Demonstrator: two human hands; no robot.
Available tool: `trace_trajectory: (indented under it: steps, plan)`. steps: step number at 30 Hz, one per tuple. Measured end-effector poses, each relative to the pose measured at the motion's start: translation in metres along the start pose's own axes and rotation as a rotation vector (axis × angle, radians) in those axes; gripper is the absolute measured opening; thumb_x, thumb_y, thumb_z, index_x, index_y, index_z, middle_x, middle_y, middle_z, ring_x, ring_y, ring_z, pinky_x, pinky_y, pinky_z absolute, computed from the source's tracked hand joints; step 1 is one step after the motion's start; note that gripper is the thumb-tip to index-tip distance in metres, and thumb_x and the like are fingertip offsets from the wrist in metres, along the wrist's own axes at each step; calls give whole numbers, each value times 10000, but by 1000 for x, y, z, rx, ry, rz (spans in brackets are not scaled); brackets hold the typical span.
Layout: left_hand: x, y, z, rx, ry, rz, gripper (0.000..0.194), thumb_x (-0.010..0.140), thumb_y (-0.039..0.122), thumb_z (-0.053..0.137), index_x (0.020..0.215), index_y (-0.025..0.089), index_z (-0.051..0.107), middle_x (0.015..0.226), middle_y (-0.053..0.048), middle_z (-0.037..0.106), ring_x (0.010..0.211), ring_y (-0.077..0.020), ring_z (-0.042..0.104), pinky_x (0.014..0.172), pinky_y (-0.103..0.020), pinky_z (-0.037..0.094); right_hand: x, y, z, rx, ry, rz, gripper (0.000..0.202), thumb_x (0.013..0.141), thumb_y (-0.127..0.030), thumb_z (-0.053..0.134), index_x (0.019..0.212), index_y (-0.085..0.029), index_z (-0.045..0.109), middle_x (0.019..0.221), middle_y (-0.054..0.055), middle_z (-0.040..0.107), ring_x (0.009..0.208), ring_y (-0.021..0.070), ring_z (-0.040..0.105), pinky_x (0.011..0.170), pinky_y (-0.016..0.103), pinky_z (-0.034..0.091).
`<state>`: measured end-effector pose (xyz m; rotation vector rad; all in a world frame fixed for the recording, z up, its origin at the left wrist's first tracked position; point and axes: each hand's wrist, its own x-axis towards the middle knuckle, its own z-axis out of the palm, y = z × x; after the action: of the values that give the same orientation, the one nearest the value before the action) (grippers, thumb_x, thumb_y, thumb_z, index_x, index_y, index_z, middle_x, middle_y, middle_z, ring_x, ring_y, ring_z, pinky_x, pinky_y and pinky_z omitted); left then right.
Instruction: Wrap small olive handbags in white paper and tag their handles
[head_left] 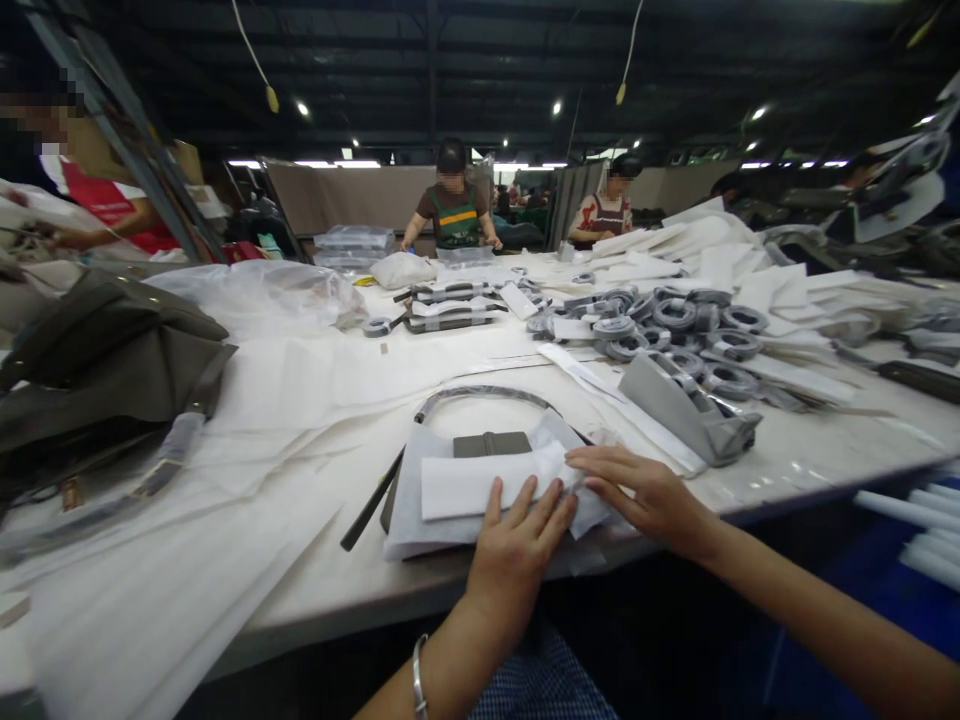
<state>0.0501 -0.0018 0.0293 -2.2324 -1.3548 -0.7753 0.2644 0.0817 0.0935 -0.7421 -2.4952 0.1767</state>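
Observation:
A handbag lies near the front edge of the table, its handle (487, 392) wrapped in clear film and arched at the back. White tissue-like paper (435, 535) covers most of it, leaving a dark olive flap (491, 444) showing. Across the paper rests a folded white foam strip (461, 488). My left hand (521, 530) lies on this strip with its fingers spread. At the strip's right end, my right hand (649, 495) touches the crumpled edge with outstretched fingers. A dark strap (371, 500) sticks out on the bag's left.
Right of the bag sits a grey bag (679, 410) beside a long white strip (615, 405). Coiled wrapped straps (675, 310) and white sheets (690, 245) pile up behind it. Olive bags (105, 370) and paper sheets (187, 560) lie left. A co-worker (454, 205) stands across the table.

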Motion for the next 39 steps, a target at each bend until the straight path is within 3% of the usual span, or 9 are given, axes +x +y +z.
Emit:
trace_trajectory:
  steps: [3,7,12,21,26,30,32,35,39]
  plan:
    - [0,0,-3,-26,-62,-4,405,1042,344,357,1438,355,444,1487,73,474,1335,-188,500,1148,-494,374,-56,-18,9,-59,187,-91,352,921,-186,629,1269,-235,638,1200,71,714,1147,202,646,1005,346,537]
    - [0,-1,-5,-57,-116,-4,423,1036,339,372,1456,351,419,1486,61,481,1352,-187,482,1170,-499,340,-90,-29,41,-231,189,-157,372,906,-155,644,1274,-214,640,1144,70,740,1099,201,667,965,352,553]
    - [3,-2,-8,-55,-156,3,451,1025,281,412,1473,338,397,1490,34,481,1364,-199,470,1175,-509,321,-77,-22,64,-335,268,-132,275,957,-156,543,1172,-232,697,1102,59,754,1003,219,690,858,376,556]
    - [4,1,-13,-31,-216,-6,514,1008,186,429,1497,323,353,1510,9,452,1382,-212,450,1166,-521,331,-84,-43,54,-154,230,-150,189,949,-120,539,990,-198,706,817,29,736,708,159,632,669,322,518]
    - [6,2,-14,-30,-245,-4,533,1000,138,417,1495,324,350,1521,18,431,1383,-222,449,1150,-550,347,-96,-41,50,-125,234,-198,199,936,-91,558,1062,-170,690,946,52,759,837,174,677,755,340,545]
    - [7,1,-14,-13,-239,7,552,987,142,461,1496,324,349,1517,6,440,1380,-223,454,1144,-546,361,-95,-34,43,-117,266,-252,267,927,-221,635,1192,-189,656,1077,62,757,990,189,691,932,385,542]
    - [7,1,-14,-9,-240,14,554,984,147,473,1496,320,350,1514,-4,446,1379,-221,456,1145,-539,360,-87,-32,37,-125,326,-204,385,909,-257,667,1286,-209,608,1120,71,748,1043,195,683,979,393,530]
    - [6,1,-14,-9,-251,14,549,990,144,456,1498,320,344,1516,-5,443,1383,-222,450,1142,-547,357,-67,-28,28,-201,413,-128,508,902,-167,659,1387,-252,534,1183,61,728,1117,199,654,1045,405,484]
    - [7,1,-13,-11,-246,8,547,986,129,448,1496,303,354,1508,-22,457,1383,-224,451,1145,-551,347,-40,-22,23,-259,371,-114,420,927,-127,596,1315,-288,612,1130,32,741,1065,201,650,1011,399,471]
